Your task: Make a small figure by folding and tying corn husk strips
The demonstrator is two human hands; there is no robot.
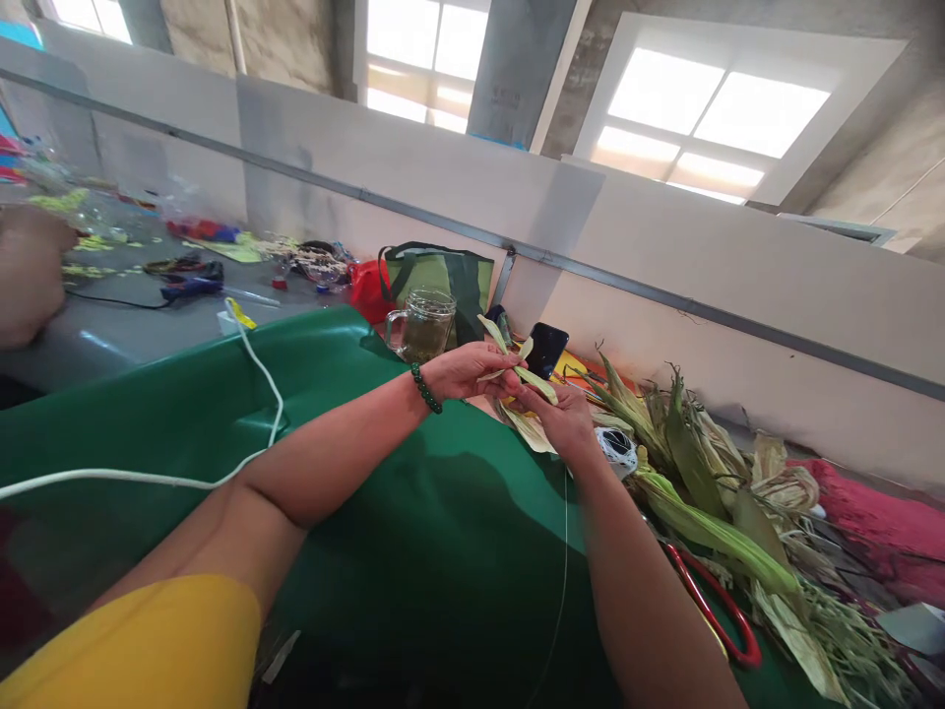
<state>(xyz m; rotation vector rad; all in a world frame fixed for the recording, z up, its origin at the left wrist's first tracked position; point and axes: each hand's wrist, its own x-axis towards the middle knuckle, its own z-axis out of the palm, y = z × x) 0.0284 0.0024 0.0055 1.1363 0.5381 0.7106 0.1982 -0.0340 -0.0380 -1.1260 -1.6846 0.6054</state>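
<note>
Pale yellow-green husk strips [537, 385] are pinched by the bare left hand [472, 370] and bare right hand [567, 423] above smooth green sheeting [443, 522].

Husk strips [540, 384]: pale yellow-green
Sheet [443, 522]: plain deep green, from where I stand
Sleeve [162, 645]: solid bright yellow
Bracelet [426, 389]: dark green beads
Bag [435, 271]: olive with a darker green band
Phone [547, 350]: black
Cable [133, 476]: white
Handle [752, 645]: red
Husk pile [694, 453]: mixed greens, straw and brown
</note>
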